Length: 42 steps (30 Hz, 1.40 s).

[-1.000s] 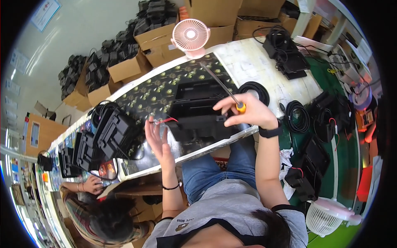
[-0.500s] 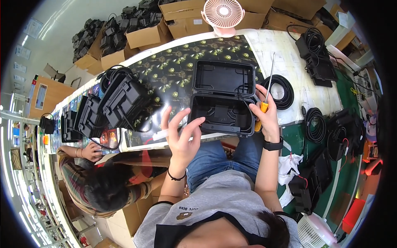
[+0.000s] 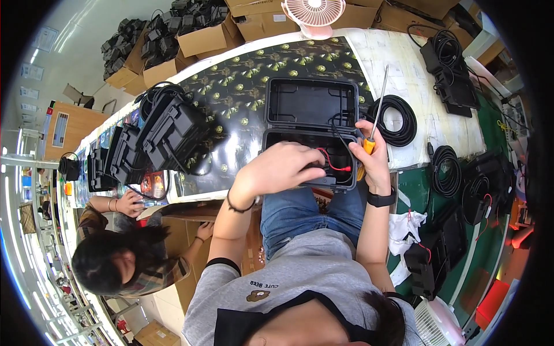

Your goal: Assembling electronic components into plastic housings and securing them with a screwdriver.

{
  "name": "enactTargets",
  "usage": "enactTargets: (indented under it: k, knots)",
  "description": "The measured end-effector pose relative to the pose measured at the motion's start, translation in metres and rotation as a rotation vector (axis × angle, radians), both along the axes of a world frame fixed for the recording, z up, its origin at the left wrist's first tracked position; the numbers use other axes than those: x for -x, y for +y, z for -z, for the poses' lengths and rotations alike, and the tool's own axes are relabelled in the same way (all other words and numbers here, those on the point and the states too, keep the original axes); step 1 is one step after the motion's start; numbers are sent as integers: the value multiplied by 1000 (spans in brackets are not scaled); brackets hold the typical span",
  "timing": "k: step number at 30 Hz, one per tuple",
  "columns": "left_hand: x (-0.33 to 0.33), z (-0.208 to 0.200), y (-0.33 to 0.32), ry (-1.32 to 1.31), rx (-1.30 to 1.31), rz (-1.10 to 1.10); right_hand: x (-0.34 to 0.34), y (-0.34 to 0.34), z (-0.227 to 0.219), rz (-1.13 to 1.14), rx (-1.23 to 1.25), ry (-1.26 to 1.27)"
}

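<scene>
An open black plastic case (image 3: 311,128) lies before me, lid tilted back. My left hand (image 3: 283,167) reaches over its lower half, thumb and fingers apart, hiding much of the inside. A red wire (image 3: 337,167) with a red end shows beside those fingertips; whether they touch it I cannot make out. My right hand (image 3: 374,163) is at the case's right side, holding a screwdriver (image 3: 368,146) with a yellow-orange handle and its long shaft pointing up. Thumb and forefinger are near a black cable at that rim.
A coiled black cable (image 3: 398,121) lies right of the case. Several black cases (image 3: 173,130) stand at left, near a seated person (image 3: 124,259). More cases and cables (image 3: 447,173) are at right. A pink fan (image 3: 314,14) and cardboard boxes (image 3: 208,43) stand at the back.
My left hand has moved right and down from beside the case to over its inside. The red wire now shows there. The seated person has leaned left.
</scene>
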<state>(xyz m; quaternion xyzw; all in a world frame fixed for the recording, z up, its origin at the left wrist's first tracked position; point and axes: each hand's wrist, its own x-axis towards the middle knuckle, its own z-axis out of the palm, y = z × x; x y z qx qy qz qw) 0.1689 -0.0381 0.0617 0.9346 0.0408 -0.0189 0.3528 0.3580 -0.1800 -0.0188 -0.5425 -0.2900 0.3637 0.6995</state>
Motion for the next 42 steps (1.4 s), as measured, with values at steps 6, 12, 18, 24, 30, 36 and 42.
enactTargets:
  k: [6,12,18,24,30,36,42]
  knots:
    - [48,-6,-27,-339,-186,-433,2,1,-1,35,-29,-5]
    - [66,30,-49,-186,-543,-516,-3,0,9,-1,-65,17]
    - [55,29,-58,-348,-718,-546,-3,-2,9,-18,-65,-51]
    - [5,37,-92,-417,-655,-191,-2,-3,4,-44,-52,22]
    - [-2,48,-93,-497,-598,-307,-3,-7,2,-61,-50,78]
    - [-3,45,-100,-394,-592,-358,-2,-8,5,-66,-67,138]
    - [0,48,-102,-402,-538,-386,-1,-9,7,-65,-131,184]
